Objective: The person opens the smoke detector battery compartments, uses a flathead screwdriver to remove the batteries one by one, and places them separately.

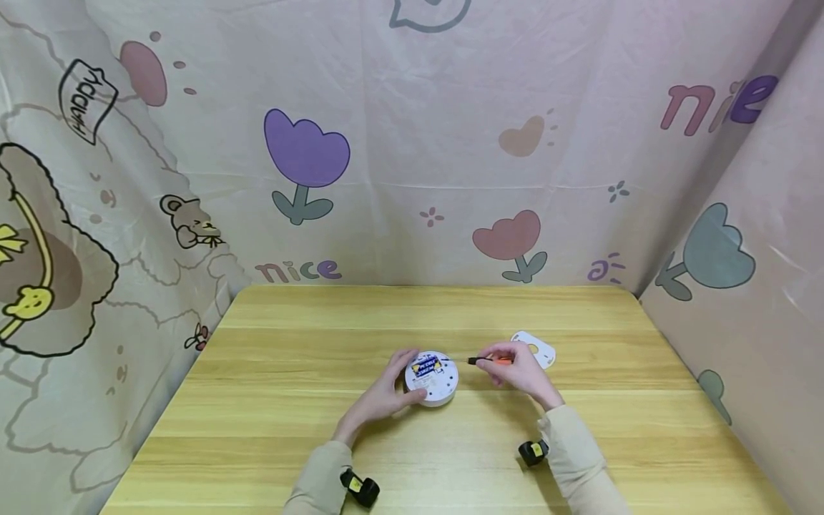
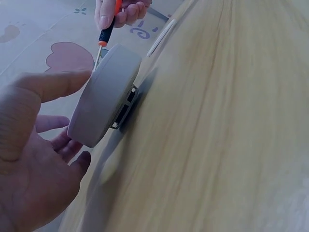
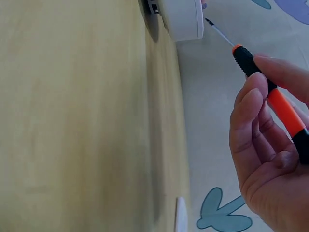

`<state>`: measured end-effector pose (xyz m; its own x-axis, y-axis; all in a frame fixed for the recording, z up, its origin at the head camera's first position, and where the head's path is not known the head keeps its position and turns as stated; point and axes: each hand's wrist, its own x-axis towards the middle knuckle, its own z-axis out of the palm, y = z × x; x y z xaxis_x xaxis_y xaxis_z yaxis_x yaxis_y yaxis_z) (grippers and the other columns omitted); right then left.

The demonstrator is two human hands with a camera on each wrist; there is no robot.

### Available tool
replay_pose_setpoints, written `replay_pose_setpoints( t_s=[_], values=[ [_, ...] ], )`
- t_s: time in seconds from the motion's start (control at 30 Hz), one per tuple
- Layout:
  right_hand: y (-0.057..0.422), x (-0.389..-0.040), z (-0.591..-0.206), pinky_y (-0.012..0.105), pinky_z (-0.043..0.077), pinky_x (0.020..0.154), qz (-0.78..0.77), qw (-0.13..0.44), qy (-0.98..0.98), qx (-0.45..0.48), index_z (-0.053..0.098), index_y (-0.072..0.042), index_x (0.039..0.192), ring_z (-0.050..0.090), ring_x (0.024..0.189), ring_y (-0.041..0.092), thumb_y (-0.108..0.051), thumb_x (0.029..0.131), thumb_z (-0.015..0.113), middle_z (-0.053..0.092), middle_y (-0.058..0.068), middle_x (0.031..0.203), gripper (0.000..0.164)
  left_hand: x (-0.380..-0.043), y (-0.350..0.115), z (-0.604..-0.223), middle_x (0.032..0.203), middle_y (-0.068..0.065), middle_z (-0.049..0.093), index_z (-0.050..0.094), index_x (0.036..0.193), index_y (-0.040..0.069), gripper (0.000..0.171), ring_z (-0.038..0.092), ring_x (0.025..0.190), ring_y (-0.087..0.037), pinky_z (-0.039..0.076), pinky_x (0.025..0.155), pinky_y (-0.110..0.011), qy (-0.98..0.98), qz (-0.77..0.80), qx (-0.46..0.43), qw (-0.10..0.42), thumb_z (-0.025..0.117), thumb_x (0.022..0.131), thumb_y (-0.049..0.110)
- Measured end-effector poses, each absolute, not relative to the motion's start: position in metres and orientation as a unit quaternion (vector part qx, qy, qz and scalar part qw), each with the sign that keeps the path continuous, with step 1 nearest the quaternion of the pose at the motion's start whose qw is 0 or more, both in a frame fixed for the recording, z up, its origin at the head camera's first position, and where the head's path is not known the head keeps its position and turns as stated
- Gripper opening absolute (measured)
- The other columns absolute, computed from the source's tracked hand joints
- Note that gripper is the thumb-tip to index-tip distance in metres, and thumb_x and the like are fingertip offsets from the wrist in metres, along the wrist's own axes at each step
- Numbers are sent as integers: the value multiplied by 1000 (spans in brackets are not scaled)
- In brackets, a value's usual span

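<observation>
A round white smoke detector [image 1: 444, 379] lies on the table with a blue and yellow label on its upper face. My left hand [image 1: 386, 393] holds it by the rim, thumb on the near side and fingers round the far left. In the left wrist view, dark vents [image 2: 124, 108] show on its underside, tilted by that camera. My right hand [image 1: 523, 366] pinches an orange and black screwdriver [image 3: 285, 111] by its handle. The screwdriver's tip [image 3: 208, 21] points left, close over the detector's upper face.
A white plate [image 1: 545, 352] with cut-outs lies flat on the wooden table [image 1: 290, 357], behind and partly hidden by the right hand. Patterned cloth [image 1: 412, 143] hangs along the table's back and sides. Each wrist wears a small black camera [image 1: 533, 452].
</observation>
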<state>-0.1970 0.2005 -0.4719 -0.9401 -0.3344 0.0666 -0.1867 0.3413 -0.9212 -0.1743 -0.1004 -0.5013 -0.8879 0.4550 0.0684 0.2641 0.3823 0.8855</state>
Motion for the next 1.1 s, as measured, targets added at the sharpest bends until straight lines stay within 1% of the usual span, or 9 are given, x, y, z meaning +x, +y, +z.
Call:
replay_pose_setpoints(
  t_s=[0.1,0.17,0.23,0.4,0.53,0.67,0.77,1.03,1.1],
  values=[
    [198,-196,-468,30,56,49,-526,62,832,-168,74,-1,102,59,51,9,-16,90,75,66,26,70,20,-174,-101,-500,164,-23,24,30,157,2,81,23,151,-49,17,121,-71,831,504,216,95,71,92,25],
    [197,-196,-465,31,56,47,-510,59,841,-171,75,-3,101,59,50,10,-17,90,75,66,27,71,18,-174,-101,-500,165,-23,23,29,157,3,79,22,151,-48,17,122,-70,834,500,214,98,70,93,26],
    [195,-195,-462,31,55,46,-494,54,850,-173,75,-5,100,59,49,12,-18,89,75,66,24,68,17,-174,-100,-500,165,-24,22,29,157,3,77,22,152,-48,17,122,-70,835,497,213,100,68,95,27],
    [190,-194,-453,27,52,43,-463,43,870,-166,76,-8,96,61,47,22,-18,88,77,63,6,61,14,-176,-97,-501,164,-27,24,31,156,1,73,23,151,-50,18,122,-70,837,497,208,95,64,98,29],
    [186,-193,-445,23,46,42,-438,46,883,-160,76,-9,94,62,48,31,-18,88,76,61,3,59,11,-177,-93,-501,162,-27,28,33,155,0,64,25,150,-49,19,124,-67,842,498,190,87,57,102,27],
    [180,-191,-436,21,42,42,-410,48,898,-153,75,-10,90,57,44,19,-17,87,76,65,11,62,8,-177,-88,-501,160,-28,33,35,153,-3,55,28,150,-47,21,125,-63,846,499,173,77,49,105,19],
    [174,-189,-430,22,45,43,-390,45,907,-151,76,-9,88,53,44,9,-15,87,76,68,14,66,6,-178,-85,-501,160,-26,35,35,153,-3,53,29,150,-44,21,126,-60,848,501,157,75,46,105,16],
    [160,-188,-413,24,47,48,-329,33,933,-140,75,-11,83,55,46,9,-15,84,76,64,-3,61,4,-178,-80,-500,155,-25,43,42,150,-1,49,36,147,-45,26,124,-62,850,506,132,60,47,104,15],
    [157,-187,-410,24,46,48,-314,28,939,-140,75,-12,81,55,47,9,-15,83,77,63,-4,60,4,-178,-79,-500,154,-25,45,43,149,-1,49,38,146,-45,27,123,-61,850,508,127,56,49,103,16]
  ],
)
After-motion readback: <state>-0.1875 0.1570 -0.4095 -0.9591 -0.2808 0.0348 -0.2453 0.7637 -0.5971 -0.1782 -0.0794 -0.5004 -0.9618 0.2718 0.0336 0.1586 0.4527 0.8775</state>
